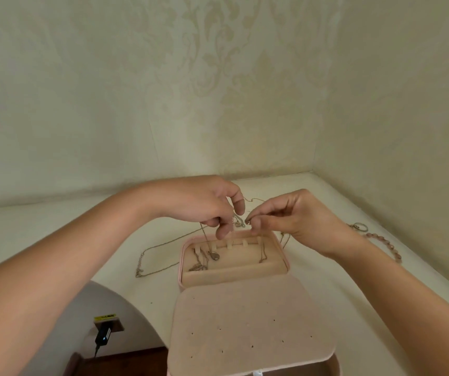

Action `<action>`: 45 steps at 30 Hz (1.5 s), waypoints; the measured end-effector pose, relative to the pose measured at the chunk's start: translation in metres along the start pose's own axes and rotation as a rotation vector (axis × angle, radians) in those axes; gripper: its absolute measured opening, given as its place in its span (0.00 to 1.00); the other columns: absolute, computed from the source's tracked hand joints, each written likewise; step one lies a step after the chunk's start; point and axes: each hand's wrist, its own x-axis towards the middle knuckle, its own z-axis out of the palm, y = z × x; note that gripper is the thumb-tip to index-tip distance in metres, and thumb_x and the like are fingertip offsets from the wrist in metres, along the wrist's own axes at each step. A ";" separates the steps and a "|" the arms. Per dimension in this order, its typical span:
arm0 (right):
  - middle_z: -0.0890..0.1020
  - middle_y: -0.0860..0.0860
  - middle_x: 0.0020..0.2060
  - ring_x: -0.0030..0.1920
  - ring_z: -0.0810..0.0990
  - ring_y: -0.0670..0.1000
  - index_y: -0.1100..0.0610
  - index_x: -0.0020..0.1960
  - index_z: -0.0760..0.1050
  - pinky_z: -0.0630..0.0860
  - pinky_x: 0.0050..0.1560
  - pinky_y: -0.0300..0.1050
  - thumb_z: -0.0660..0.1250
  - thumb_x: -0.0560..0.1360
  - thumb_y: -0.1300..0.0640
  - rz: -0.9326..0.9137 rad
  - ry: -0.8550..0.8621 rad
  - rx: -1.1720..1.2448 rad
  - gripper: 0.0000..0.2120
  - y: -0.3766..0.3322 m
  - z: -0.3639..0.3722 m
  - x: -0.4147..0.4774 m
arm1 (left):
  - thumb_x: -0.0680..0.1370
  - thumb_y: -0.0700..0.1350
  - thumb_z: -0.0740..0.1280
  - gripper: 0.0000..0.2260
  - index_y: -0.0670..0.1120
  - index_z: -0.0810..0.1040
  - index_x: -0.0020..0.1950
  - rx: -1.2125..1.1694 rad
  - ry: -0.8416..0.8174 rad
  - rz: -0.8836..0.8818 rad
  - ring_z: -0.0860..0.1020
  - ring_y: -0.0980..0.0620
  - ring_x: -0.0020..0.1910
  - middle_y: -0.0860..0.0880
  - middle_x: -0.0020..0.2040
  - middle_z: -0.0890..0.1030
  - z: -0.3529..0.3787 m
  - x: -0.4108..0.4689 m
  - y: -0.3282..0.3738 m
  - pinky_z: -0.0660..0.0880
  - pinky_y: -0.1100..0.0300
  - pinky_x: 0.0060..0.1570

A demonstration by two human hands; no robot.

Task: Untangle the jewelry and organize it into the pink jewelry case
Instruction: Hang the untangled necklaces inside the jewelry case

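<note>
The pink jewelry case [277,267] lies open on the white table, its perforated flap [250,321] folded toward me. Above its far edge my left hand [207,204] pinches a thin silver chain [204,237] that hangs down to an oval pendant [214,256] in the tray. My right hand [294,221] pinches a small knot of silver chain [241,222] between the two hands. More fine chains lie in the tray at left [199,263] and right [262,255].
A loose silver chain [150,260] lies on the table left of the case. A pink bead bracelet [386,244] and a metal ring [360,227] sit at right. Wallpapered walls meet in a corner behind. A plugged-in charger [103,335] shows below the table edge.
</note>
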 end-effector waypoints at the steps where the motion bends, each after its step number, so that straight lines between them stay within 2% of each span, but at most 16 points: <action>1: 0.85 0.53 0.34 0.39 0.83 0.44 0.60 0.43 0.84 0.77 0.45 0.34 0.72 0.70 0.67 0.002 -0.032 -0.003 0.04 0.001 0.001 0.000 | 0.77 0.34 0.59 0.08 0.47 0.71 0.47 0.009 -0.002 0.006 0.63 0.52 0.29 0.52 0.30 0.79 -0.001 -0.001 0.001 0.63 0.64 0.31; 3: 0.85 0.55 0.37 0.41 0.83 0.45 0.60 0.43 0.84 0.78 0.48 0.39 0.72 0.70 0.67 -0.001 -0.090 -0.025 0.05 0.003 0.003 -0.001 | 0.77 0.34 0.59 0.08 0.48 0.69 0.44 0.015 -0.007 0.015 0.63 0.53 0.28 0.52 0.30 0.79 -0.002 -0.003 0.002 0.63 0.67 0.29; 7: 0.84 0.47 0.36 0.39 0.82 0.44 0.58 0.46 0.83 0.77 0.44 0.37 0.69 0.72 0.68 -0.006 -0.154 0.008 0.07 0.003 0.007 -0.002 | 0.76 0.33 0.58 0.09 0.47 0.67 0.42 -0.005 -0.018 0.031 0.63 0.54 0.27 0.52 0.29 0.78 0.000 -0.003 0.003 0.62 0.67 0.29; 9: 0.84 0.46 0.38 0.40 0.82 0.44 0.59 0.47 0.82 0.77 0.43 0.37 0.69 0.73 0.67 -0.019 -0.149 0.014 0.07 0.003 0.008 -0.001 | 0.76 0.32 0.58 0.10 0.47 0.67 0.42 -0.018 -0.017 0.042 0.63 0.54 0.27 0.52 0.28 0.78 0.001 -0.003 0.002 0.61 0.64 0.29; 12: 0.84 0.57 0.42 0.40 0.81 0.47 0.61 0.46 0.83 0.78 0.40 0.39 0.69 0.74 0.66 -0.019 -0.156 0.003 0.05 0.004 0.008 -0.001 | 0.76 0.32 0.58 0.10 0.46 0.67 0.42 -0.035 -0.012 0.057 0.63 0.55 0.27 0.51 0.28 0.78 0.001 -0.003 0.001 0.61 0.62 0.30; 14: 0.84 0.61 0.42 0.38 0.83 0.48 0.63 0.48 0.82 0.79 0.40 0.39 0.68 0.74 0.66 0.007 -0.175 0.033 0.06 0.004 0.010 -0.002 | 0.76 0.32 0.58 0.10 0.47 0.67 0.41 -0.042 0.000 0.059 0.63 0.55 0.27 0.51 0.28 0.78 0.001 -0.003 0.000 0.61 0.62 0.31; 16: 0.85 0.61 0.44 0.40 0.84 0.49 0.65 0.49 0.82 0.79 0.41 0.38 0.68 0.74 0.66 0.016 -0.193 0.067 0.06 0.004 0.012 -0.001 | 0.76 0.34 0.59 0.08 0.47 0.68 0.42 -0.046 0.006 0.062 0.64 0.55 0.27 0.52 0.28 0.78 0.001 -0.003 -0.002 0.62 0.62 0.31; 19: 0.85 0.56 0.41 0.42 0.83 0.49 0.66 0.48 0.82 0.79 0.44 0.38 0.68 0.74 0.66 0.007 -0.191 0.061 0.06 0.004 0.013 0.000 | 0.75 0.42 0.65 0.04 0.49 0.72 0.48 -0.027 0.051 0.068 0.66 0.57 0.27 0.55 0.28 0.77 0.000 -0.004 -0.006 0.63 0.65 0.32; 22: 0.85 0.56 0.40 0.41 0.83 0.48 0.65 0.47 0.82 0.80 0.45 0.39 0.68 0.74 0.66 0.001 -0.165 0.035 0.05 0.003 0.010 0.000 | 0.77 0.45 0.68 0.05 0.52 0.78 0.52 0.047 0.143 0.069 0.63 0.58 0.24 0.57 0.23 0.69 0.001 -0.003 -0.013 0.60 0.68 0.28; 26: 0.85 0.55 0.38 0.39 0.83 0.48 0.66 0.47 0.82 0.80 0.43 0.39 0.68 0.74 0.68 0.002 -0.139 -0.032 0.05 0.001 0.011 -0.001 | 0.75 0.46 0.72 0.04 0.50 0.84 0.40 0.042 0.237 0.133 0.63 0.58 0.26 0.56 0.23 0.67 0.005 -0.001 -0.018 0.59 0.68 0.29; 29: 0.84 0.53 0.35 0.37 0.83 0.47 0.65 0.46 0.83 0.79 0.42 0.38 0.68 0.74 0.68 0.005 -0.111 -0.050 0.04 -0.001 0.013 -0.001 | 0.73 0.45 0.74 0.05 0.52 0.84 0.37 0.014 0.269 0.143 0.62 0.58 0.25 0.56 0.21 0.64 0.004 -0.002 -0.017 0.58 0.68 0.28; 32: 0.85 0.57 0.37 0.38 0.83 0.47 0.62 0.44 0.83 0.80 0.42 0.38 0.68 0.74 0.68 0.010 -0.077 -0.055 0.05 -0.004 0.012 -0.003 | 0.72 0.46 0.75 0.03 0.52 0.85 0.39 -0.010 0.284 0.134 0.63 0.59 0.26 0.57 0.22 0.68 0.003 -0.003 -0.019 0.60 0.66 0.31; 34: 0.85 0.59 0.39 0.38 0.83 0.48 0.62 0.44 0.83 0.80 0.42 0.39 0.68 0.74 0.68 0.012 -0.054 -0.058 0.05 -0.007 0.010 -0.004 | 0.72 0.46 0.74 0.03 0.52 0.84 0.39 -0.024 0.276 0.129 0.62 0.58 0.25 0.57 0.21 0.66 0.003 -0.003 -0.019 0.59 0.67 0.30; 38: 0.85 0.57 0.40 0.39 0.84 0.49 0.62 0.44 0.83 0.79 0.38 0.37 0.68 0.74 0.67 -0.013 0.038 -0.110 0.05 -0.010 0.010 -0.004 | 0.73 0.47 0.73 0.04 0.50 0.83 0.39 -0.104 0.243 0.107 0.65 0.55 0.29 0.53 0.27 0.70 0.002 -0.004 -0.021 0.62 0.67 0.30; 41: 0.85 0.55 0.37 0.38 0.83 0.47 0.62 0.42 0.83 0.77 0.37 0.35 0.67 0.75 0.68 -0.033 0.098 -0.110 0.07 -0.011 0.012 -0.003 | 0.75 0.44 0.71 0.05 0.46 0.82 0.40 -0.156 0.191 0.061 0.70 0.57 0.27 0.55 0.28 0.77 0.002 -0.005 -0.021 0.67 0.68 0.30; 45: 0.84 0.52 0.34 0.35 0.82 0.46 0.61 0.41 0.82 0.77 0.37 0.35 0.66 0.76 0.68 -0.059 0.132 -0.126 0.08 -0.013 0.016 -0.004 | 0.76 0.41 0.69 0.05 0.44 0.82 0.40 -0.248 0.158 0.032 0.73 0.58 0.26 0.50 0.35 0.84 0.003 -0.004 -0.020 0.68 0.68 0.27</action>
